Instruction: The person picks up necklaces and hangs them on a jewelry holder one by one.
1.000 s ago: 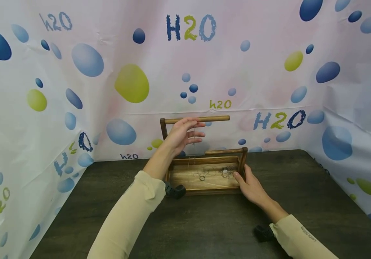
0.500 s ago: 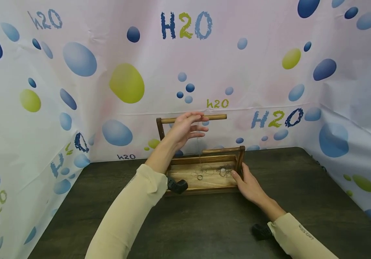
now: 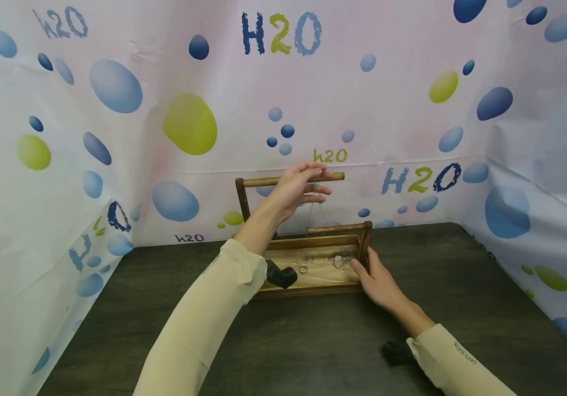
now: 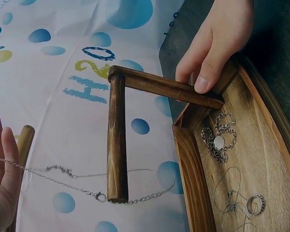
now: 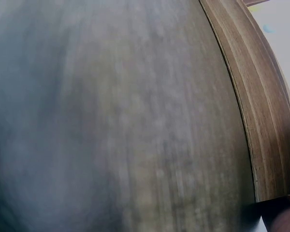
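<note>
A thin silver chain necklace with a clasp [image 4: 100, 196] hangs from my left hand [image 3: 297, 190], which pinches it beside the stand's upper bar [image 3: 259, 182]. Its loop lies at the free end of the lower bar [image 4: 117, 145]; whether it encircles the bar I cannot tell. My right hand [image 3: 380, 278] grips the right end of the wooden jewelry stand, fingers behind the upright [image 4: 159, 87] and thumb in front. In the stand's tray [image 4: 191, 179] lie a bunched chain with a white round piece [image 4: 219, 142], a ring [image 4: 255, 205] and a thin tangled chain [image 4: 232, 208].
The stand sits on a dark wooden table [image 3: 313, 341], near its back edge. A printed backdrop [image 3: 387, 110] rises close behind and at both sides. A black device is strapped at each wrist; the left one [image 3: 282, 275] overlaps the tray in the head view.
My left hand has shifted right along the upper bar and slightly up, bringing the chain to the lower bar's free end. My right hand keeps its grip on the stand.
</note>
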A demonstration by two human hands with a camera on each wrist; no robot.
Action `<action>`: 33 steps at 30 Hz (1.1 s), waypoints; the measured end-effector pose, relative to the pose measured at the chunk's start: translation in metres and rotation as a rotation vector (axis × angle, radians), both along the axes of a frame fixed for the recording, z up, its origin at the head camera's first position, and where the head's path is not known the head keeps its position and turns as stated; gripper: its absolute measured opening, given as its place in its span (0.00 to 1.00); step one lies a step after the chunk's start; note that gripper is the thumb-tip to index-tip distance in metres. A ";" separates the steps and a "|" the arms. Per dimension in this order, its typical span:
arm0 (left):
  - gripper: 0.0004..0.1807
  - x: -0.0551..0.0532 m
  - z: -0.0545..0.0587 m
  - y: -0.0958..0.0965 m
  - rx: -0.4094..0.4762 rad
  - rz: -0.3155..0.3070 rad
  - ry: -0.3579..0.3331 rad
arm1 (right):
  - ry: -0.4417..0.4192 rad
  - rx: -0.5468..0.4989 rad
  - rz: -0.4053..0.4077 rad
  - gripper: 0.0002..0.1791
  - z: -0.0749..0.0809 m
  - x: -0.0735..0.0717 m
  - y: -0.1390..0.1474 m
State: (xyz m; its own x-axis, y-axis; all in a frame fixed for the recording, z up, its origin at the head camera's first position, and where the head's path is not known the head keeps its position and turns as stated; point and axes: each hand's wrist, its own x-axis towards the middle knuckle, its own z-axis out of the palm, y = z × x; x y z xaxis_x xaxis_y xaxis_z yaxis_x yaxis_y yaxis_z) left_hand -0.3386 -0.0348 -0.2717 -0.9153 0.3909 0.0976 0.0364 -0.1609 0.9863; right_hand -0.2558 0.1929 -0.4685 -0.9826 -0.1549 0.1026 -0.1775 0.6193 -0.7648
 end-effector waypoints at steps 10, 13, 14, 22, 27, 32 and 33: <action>0.18 -0.005 0.004 0.017 -0.070 0.002 0.045 | -0.013 0.001 -0.005 0.44 0.000 -0.002 0.000; 0.17 -0.005 0.005 0.024 -0.076 0.002 0.042 | -0.014 0.003 -0.010 0.44 0.000 -0.002 0.000; 0.17 -0.005 0.006 0.027 -0.076 -0.002 0.044 | -0.016 0.002 -0.010 0.44 0.000 -0.002 0.000; 0.17 -0.008 0.008 0.046 -0.072 -0.045 0.068 | -0.021 -0.005 -0.006 0.45 0.000 -0.004 0.000; 0.15 -0.008 0.013 0.058 -0.097 -0.055 0.057 | -0.020 -0.001 -0.006 0.45 0.002 -0.004 0.000; 0.12 -0.008 0.016 0.071 -0.097 -0.070 0.054 | -0.016 0.001 -0.012 0.45 -0.001 -0.005 -0.001; 0.12 -0.008 0.016 0.073 -0.096 -0.073 0.053 | -0.016 -0.002 -0.014 0.45 -0.001 -0.005 -0.001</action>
State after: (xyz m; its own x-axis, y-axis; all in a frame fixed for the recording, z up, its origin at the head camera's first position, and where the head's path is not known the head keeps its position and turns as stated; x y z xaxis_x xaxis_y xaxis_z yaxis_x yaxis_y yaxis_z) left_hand -0.3465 0.0387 -0.2554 -0.8783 0.4665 0.1044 0.0808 -0.0703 0.9942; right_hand -0.2610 0.1919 -0.4696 -0.9861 -0.1410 0.0876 -0.1569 0.6202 -0.7686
